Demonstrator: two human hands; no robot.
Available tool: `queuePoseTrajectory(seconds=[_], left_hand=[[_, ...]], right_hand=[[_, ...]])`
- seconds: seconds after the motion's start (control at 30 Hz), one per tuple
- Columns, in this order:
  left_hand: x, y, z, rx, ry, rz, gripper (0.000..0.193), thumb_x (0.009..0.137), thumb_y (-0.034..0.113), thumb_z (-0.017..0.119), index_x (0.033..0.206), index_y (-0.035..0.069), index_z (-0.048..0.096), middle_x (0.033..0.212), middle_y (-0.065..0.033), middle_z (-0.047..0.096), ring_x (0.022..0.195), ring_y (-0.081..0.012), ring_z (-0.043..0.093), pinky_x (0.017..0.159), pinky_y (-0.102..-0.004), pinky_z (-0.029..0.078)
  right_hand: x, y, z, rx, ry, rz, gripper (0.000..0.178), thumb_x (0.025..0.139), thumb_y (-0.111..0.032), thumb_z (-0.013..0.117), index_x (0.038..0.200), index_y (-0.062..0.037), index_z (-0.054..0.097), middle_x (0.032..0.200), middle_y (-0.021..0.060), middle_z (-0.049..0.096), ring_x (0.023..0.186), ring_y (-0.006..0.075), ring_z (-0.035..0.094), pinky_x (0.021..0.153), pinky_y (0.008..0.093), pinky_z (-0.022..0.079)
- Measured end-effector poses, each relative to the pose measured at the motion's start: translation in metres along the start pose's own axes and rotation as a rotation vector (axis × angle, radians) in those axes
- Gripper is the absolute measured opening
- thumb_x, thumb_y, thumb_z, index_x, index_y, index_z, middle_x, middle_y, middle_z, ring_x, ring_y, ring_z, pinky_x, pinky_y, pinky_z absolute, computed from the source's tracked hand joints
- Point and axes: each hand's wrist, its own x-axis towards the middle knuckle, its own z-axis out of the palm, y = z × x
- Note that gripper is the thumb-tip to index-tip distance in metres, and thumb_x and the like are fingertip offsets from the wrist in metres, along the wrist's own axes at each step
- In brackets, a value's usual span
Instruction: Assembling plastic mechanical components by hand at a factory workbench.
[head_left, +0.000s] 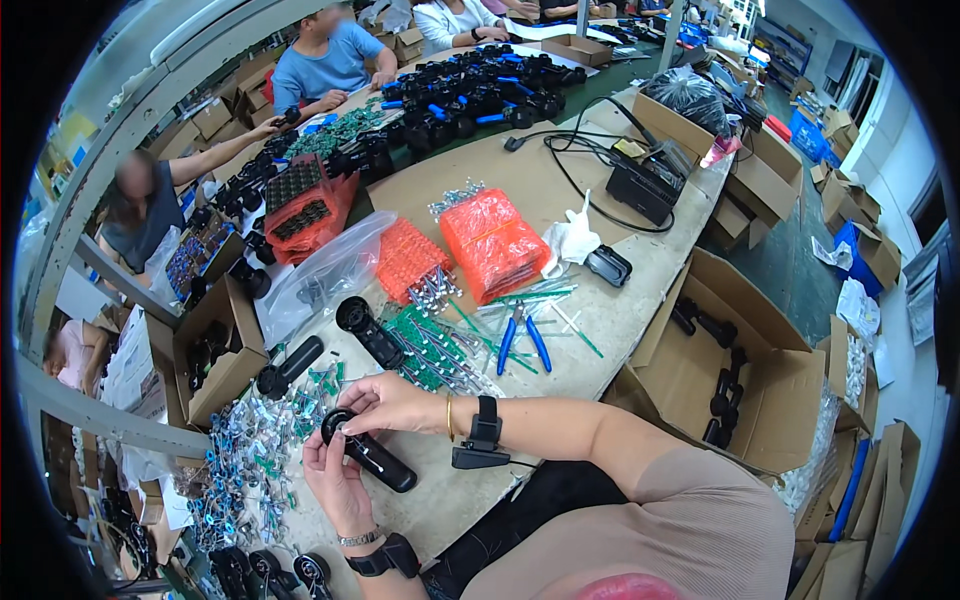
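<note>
My left hand [336, 488] is closed around the round head of a black plastic housing [384, 466] with a long handle, near the table's front edge. From the right, my right hand [398, 406] reaches over it, fingers bent, pinching at the ring-shaped head. Whether a small part sits between those fingertips is hidden. Beyond my hands lie a similar black shell [370, 333], open side up, and another black handle piece [290, 367]. Green circuit boards [425, 345] with wires lie near them. To my left spreads a heap of small wired parts [245, 470].
Blue-handled cutters [540, 345] lie right of the boards. Behind are red bubble-wrapped bundles [492, 245], a clear bag [325, 265] and a black corded box [645, 190]. Cardboard boxes [775, 400] flank the table. Other people [330, 65] sit along the far side.
</note>
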Motion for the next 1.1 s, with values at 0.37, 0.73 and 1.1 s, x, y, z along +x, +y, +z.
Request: queuePoseTrajectory(seconds=[0.37, 0.73, 1.1], left_hand=[[0.0008, 0.0011, 0.0010, 0.001, 0.013, -0.007, 0.019, 0.094, 0.009, 0.069, 0.112, 0.008, 0.061, 0.106, -0.0027, 0.068, 0.089, -0.0108, 0.065, 0.072, -0.0252, 0.053], [0.0030, -0.0014, -0.0040, 0.001, 0.015, -0.040, 0.025, 0.093, 0.006, 0.070, 0.113, 0.009, 0.057, 0.108, -0.0029, 0.066, 0.093, -0.0120, 0.064, 0.074, -0.0285, 0.053], [0.0040, -0.0033, -0.0054, 0.002, 0.021, -0.055, 0.026, 0.093, 0.007, 0.070, 0.114, 0.009, 0.056, 0.109, -0.0030, 0.065, 0.094, -0.0124, 0.064, 0.076, -0.0292, 0.053]], right_hand=[[0.0021, 0.0049, 0.0003, 0.017, 0.017, -0.023, 0.041, 0.086, -0.015, 0.079, 0.121, 0.0006, 0.064, 0.104, 0.0066, 0.073, 0.084, 0.0092, 0.067, 0.067, 0.0231, 0.055], [0.0015, 0.0042, 0.0001, 0.002, 0.010, 0.008, 0.038, 0.088, -0.012, 0.078, 0.121, 0.0002, 0.063, 0.108, 0.0075, 0.071, 0.088, 0.0110, 0.069, 0.068, 0.0247, 0.057], [0.0019, 0.0077, -0.0001, 0.010, 0.021, -0.007, 0.038, 0.086, -0.015, 0.078, 0.119, -0.0010, 0.065, 0.106, 0.0063, 0.072, 0.085, 0.0099, 0.068, 0.065, 0.0240, 0.055]])
